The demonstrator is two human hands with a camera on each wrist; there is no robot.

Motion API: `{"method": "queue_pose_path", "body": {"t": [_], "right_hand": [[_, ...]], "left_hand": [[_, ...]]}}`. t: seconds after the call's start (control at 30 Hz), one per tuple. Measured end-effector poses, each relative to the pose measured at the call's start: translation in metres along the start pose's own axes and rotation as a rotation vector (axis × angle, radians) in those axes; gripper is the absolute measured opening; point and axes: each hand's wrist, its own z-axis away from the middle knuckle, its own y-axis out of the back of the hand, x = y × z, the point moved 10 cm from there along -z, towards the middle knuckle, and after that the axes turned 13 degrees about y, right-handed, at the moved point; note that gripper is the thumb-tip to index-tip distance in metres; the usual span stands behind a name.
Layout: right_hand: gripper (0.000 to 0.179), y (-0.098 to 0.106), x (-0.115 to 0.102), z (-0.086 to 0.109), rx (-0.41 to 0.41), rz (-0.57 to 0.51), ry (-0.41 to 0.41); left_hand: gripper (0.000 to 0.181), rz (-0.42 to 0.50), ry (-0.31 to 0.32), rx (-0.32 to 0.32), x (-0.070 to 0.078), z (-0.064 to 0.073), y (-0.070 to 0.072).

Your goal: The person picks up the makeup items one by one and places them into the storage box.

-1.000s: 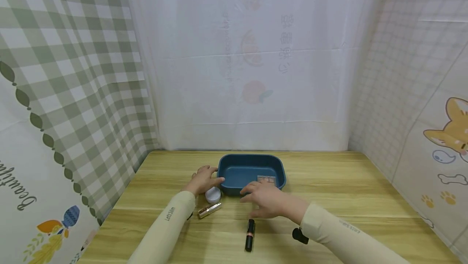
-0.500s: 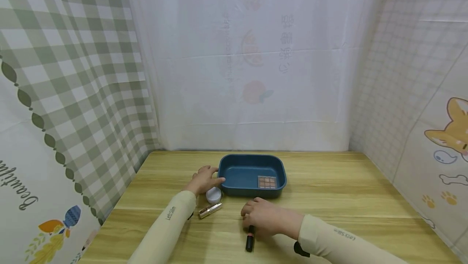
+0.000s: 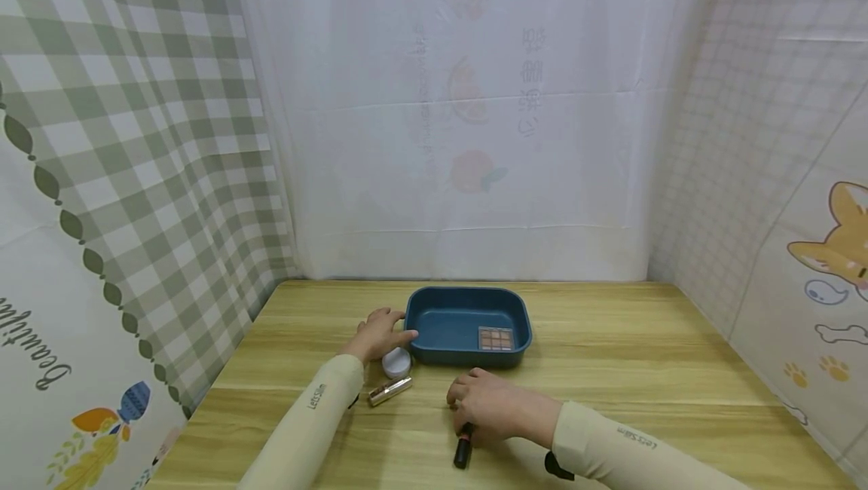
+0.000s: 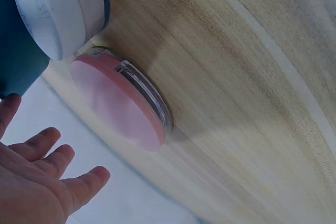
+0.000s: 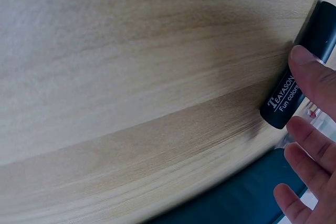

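My left hand (image 3: 376, 335) is at the left side of a dark blue basin (image 3: 468, 356), its thumb by the rim and its fingers loosely spread. Below that hand are a white-lidded jar (image 3: 396, 362) and a gold lipstick tube (image 3: 389, 391). A round pink compact (image 4: 118, 100) shows in the left wrist view; the hand hides it from the head camera. My right hand (image 3: 491, 403) pinches a black lipstick tube (image 5: 286, 95) lying on the table, thumb across its side. Its other fingers are spread apart. Fingers cover part of the tube in the head view.
An eyeshadow palette (image 3: 496, 338) lies in the basin's front right corner. The wooden table (image 3: 610, 354) is bounded by a white curtain (image 3: 542, 173) at the back, a green checked cloth (image 3: 169, 136) on the left and a patterned cloth on the right.
My right hand has come down from the basin's front edge to the black lipstick tube and taken hold of it. The palette is now uncovered. The left hand has stayed put.
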Motion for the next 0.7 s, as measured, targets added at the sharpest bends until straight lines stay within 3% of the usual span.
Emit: {"method": "queue_pose_path", "body": {"t": [0.43, 0.7], "right_hand": [[0.011, -0.0017, 0.0022, -0.0009, 0.005, -0.006, -0.009], [0.011, 0.0073, 0.0087, 0.0013, 0.036, -0.027, -0.047]], "left_hand": [[0.061, 0.001, -0.008, 0.008, -0.0012, -0.0012, -0.0008], [0.059, 0.007, -0.002, 0.003, 0.0, -0.0002, -0.0004]]}}
